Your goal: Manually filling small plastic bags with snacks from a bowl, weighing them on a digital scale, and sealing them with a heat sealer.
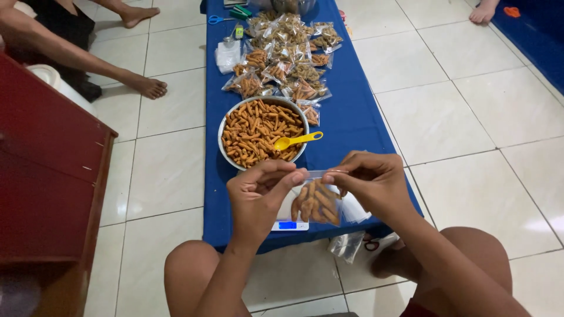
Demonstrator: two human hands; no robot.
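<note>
While hovering above the blue mat's near edge, both hands are pinching a bag.
The left hand [257,194] and right hand [376,183] are squeezing the top strip of the small clear plastic bag of orange snack sticks [317,201]; it seems light, soft, crushable.

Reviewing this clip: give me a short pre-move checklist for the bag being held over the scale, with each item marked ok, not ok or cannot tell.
1. Both hands on the bag's top edge: ok. The left hand and right hand pinch the strip of the small clear bag from either side.
2. Bag filled: ok. Orange-brown snack sticks show inside it.
3. Seal closed along its full length: cannot tell; fingers cover most of it.
4. Scale free below: ok, though the bag hides most of it.
5. Yellow scoop parked: ok, it rests in the metal bowl of snacks.
6. Finished bags clear of the hands: ok, piled beyond the bowl on the blue cloth.
</note>
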